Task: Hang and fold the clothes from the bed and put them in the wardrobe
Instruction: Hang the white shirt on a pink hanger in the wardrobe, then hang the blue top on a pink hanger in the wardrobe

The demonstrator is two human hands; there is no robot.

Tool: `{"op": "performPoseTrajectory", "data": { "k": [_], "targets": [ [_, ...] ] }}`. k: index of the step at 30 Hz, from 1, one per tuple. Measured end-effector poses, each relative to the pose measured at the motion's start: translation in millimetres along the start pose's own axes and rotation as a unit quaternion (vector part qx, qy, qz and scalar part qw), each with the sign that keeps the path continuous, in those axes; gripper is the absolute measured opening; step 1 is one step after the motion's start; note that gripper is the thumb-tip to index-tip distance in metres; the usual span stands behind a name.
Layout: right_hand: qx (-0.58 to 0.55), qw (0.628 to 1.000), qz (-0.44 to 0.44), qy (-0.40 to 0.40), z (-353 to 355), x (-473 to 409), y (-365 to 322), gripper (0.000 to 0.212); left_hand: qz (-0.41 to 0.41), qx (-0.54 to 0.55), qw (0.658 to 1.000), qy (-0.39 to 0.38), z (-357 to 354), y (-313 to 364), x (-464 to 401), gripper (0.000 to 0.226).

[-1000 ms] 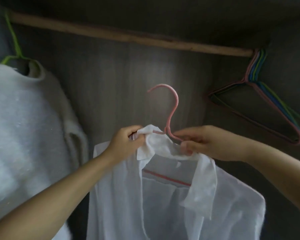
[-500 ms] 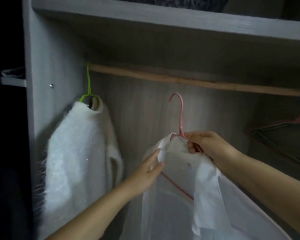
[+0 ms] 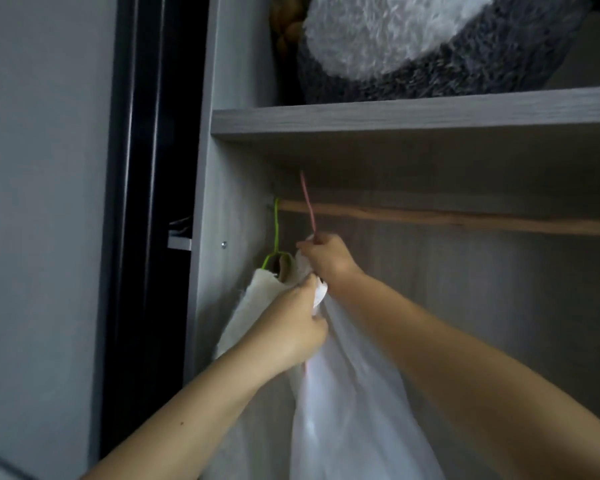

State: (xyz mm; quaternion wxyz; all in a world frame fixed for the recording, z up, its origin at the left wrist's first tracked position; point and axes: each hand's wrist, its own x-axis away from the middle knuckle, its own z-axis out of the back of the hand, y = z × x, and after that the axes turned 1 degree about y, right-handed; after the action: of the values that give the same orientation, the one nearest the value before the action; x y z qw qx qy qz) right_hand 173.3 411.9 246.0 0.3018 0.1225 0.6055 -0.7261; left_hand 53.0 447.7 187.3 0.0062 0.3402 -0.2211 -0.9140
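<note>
— Up by the wooden rail [image 3: 465, 220], right hand [image 3: 328, 259]: pinched the pink hanger [image 3: 307, 202] at its neck.
— And left hand [image 3: 291, 327]: gripped the white shirt [image 3: 343, 410], hung just beside the fluffy sweater [image 3: 253, 306] inside the wardrobe [image 3: 395, 121].

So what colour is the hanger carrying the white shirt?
Pink hanger, seen in the head view.
</note>
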Motion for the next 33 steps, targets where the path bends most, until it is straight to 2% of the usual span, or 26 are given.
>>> {"op": "performPoseTrajectory", "data": {
  "k": [1, 3, 6, 7, 9, 13, 15, 18, 20, 23, 26, 30, 33],
  "targets": [
    [0.048, 0.999, 0.015, -0.010, -9, -4, 5, 0.009, -0.007, -0.116, 0.993, 0.020, 2, -9, 0, 0.048],
    [0.120, 0.991, 0.022, -0.049, -22, -6, 13, 0.020, 0.010, -0.247, 0.969, -0.009, -3, -21, 2, 0.055],
    [0.223, 0.969, 0.047, -0.093, -36, -7, 28, 0.024, 0.053, -0.322, 0.944, -0.052, -19, -33, 7, 0.069],
    [0.236, 0.966, 0.055, -0.095, -40, -10, 34, 0.023, 0.048, -0.340, 0.939, -0.032, -24, -39, 10, 0.066],
    [0.232, 0.965, 0.067, -0.104, -41, -11, 40, 0.024, 0.003, -0.332, 0.941, 0.069, -34, -51, 15, 0.061],
    [0.192, 0.974, 0.043, -0.109, -12, 5, 55, 0.045, -0.061, -0.285, 0.947, 0.135, -40, -47, 31, 0.064],
    [0.170, 0.981, 0.026, -0.090, 13, 21, 70, 0.050, -0.102, -0.252, 0.949, 0.158, -45, -32, 39, 0.063],
    [0.181, 0.980, -0.028, -0.082, 58, 57, 97, 0.049, -0.162, -0.184, 0.959, 0.141, -67, -5, 41, 0.047],
    [0.201, 0.975, -0.063, -0.064, 91, 83, 116, 0.047, -0.184, -0.100, 0.972, 0.106, -90, 10, 34, 0.041],
    [0.246, 0.961, -0.123, 0.011, 148, 129, 149, 0.043, -0.193, -0.010, 0.981, 0.021, -140, 30, 27, 0.041],
    [0.306, 0.927, -0.198, 0.087, 212, 200, 172, 0.038, -0.206, 0.068, 0.974, -0.070, -199, 63, 45, 0.034],
    [0.348, 0.869, -0.301, 0.182, 274, 320, 175, 0.035, -0.259, 0.137, 0.932, -0.212, -268, 129, 101, 0.029],
    [0.395, 0.809, -0.374, 0.222, 300, 409, 164, 0.020, -0.306, 0.172, 0.879, -0.323, -307, 174, 161, 0.028]
  ]
}}
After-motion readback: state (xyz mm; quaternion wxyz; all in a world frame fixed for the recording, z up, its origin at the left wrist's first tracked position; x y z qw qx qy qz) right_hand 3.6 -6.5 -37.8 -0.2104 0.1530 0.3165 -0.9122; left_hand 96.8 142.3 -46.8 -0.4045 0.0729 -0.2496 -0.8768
